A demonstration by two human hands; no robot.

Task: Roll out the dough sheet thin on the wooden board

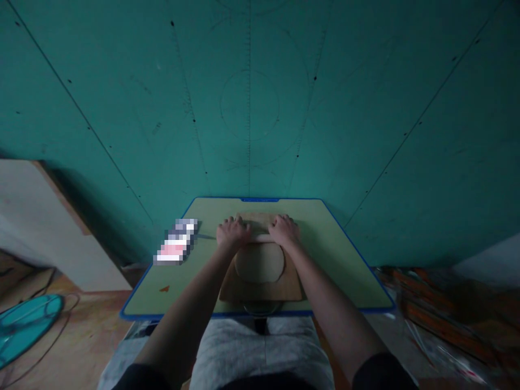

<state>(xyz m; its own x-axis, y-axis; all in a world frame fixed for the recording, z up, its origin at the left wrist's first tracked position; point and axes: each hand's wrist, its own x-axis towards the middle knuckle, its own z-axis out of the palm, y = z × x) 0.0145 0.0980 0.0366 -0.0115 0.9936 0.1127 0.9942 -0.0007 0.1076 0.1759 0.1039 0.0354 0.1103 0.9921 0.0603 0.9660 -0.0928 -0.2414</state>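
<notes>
A pale flat disc of dough [260, 262] lies on a brown wooden board [247, 290] on a small green table with a blue rim [349, 238]. My left hand [232, 232] and my right hand [285, 229] rest side by side at the far edge of the dough. Both press palm-down on a light rolling pin [262, 238], of which only a short piece shows between them. The fingers curl over the pin.
A blurred-out pink and white packet [176, 242] lies at the table's left edge, with a thin dark tool beside it. A teal wall board stands behind. A teal fan [24, 322] lies on the floor at left; clutter sits at right.
</notes>
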